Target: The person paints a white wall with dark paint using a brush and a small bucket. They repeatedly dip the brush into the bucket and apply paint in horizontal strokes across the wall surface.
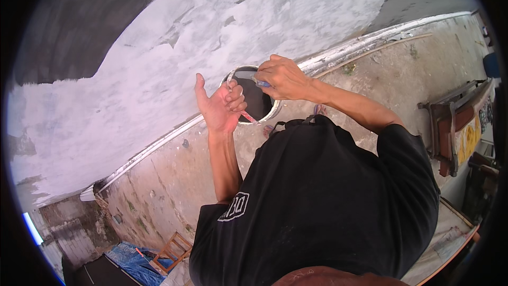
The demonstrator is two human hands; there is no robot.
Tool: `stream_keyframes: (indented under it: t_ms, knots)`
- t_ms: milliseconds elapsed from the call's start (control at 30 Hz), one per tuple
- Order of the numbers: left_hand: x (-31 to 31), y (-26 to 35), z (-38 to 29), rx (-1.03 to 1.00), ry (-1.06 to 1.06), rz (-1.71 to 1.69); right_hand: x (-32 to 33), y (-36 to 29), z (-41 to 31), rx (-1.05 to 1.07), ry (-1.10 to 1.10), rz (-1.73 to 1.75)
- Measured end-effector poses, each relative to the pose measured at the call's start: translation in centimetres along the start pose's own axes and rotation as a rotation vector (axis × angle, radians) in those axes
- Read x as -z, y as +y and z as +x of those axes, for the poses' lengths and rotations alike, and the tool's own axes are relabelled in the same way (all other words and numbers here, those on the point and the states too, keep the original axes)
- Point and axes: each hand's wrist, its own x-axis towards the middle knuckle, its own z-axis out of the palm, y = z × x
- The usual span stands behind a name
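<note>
My left hand (224,107) is palm up, its fingers curled around the strap-like handle (248,116) of a round bucket (274,113), thumb stretched out. Dark paint (254,101) shows inside the bucket. Over the far right of the rim, my right hand (281,77) grips a tool with a blue handle (262,83). A flat greyish part (245,74) of that tool reaches left over the bucket's opening; its exact kind is unclear. Beyond the bucket rises a wall (158,47) with whitish, patchy areas and dark grey painted areas.
A white ledge (158,139) runs along the wall's foot. On the concrete floor (178,178), a thin stick (373,53) lies near the wall. A wooden bench (446,135) stands at right. A wooden frame (172,252) and blue tarpaulin (133,264) are at lower left.
</note>
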Motion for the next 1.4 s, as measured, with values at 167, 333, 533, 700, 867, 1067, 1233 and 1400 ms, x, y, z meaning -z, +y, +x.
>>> stream_keyframes:
  t_ms: [167, 333, 533, 700, 867, 1067, 1233, 1400]
  knots:
    - [0.4, -0.1, -0.1, -0.016, 0.005, 0.007, -0.2, -1.4, -0.5, 0.125, 0.095, -0.118]
    - [0.1, 0.2, 0.1, -0.011, -0.025, -0.019, 1.9, -2.2, -0.1, -0.091, 0.193, 0.116]
    - [0.1, 0.1, 0.3, -0.014, -0.047, -0.005, 1.0, -2.7, 0.2, -0.47, -0.165, 0.405]
    - [0.0, 0.0, 0.4, 0.009, 0.009, 0.006, 0.2, -2.5, -0.2, -0.402, -0.038, 0.383]
    - [0.3, -0.3, 0.6, 0.006, 0.007, -0.028, -0.5, -1.3, -0.8, -0.168, 0.234, 0.11]
    - [1.4, 0.3, -0.2, -0.031, 0.053, -0.077, 4.4, -1.2, -1.7, -0.346, 0.217, 0.218]
    - [2.6, 0.5, -0.1, -0.058, 0.092, -0.089, 11.4, -0.5, 3.0, -0.466, 0.626, 0.544]
    - [4.6, 0.0, 1.3, -0.037, 0.155, -0.024, 13.4, 0.8, 13.6, -0.209, 0.814, 0.642]
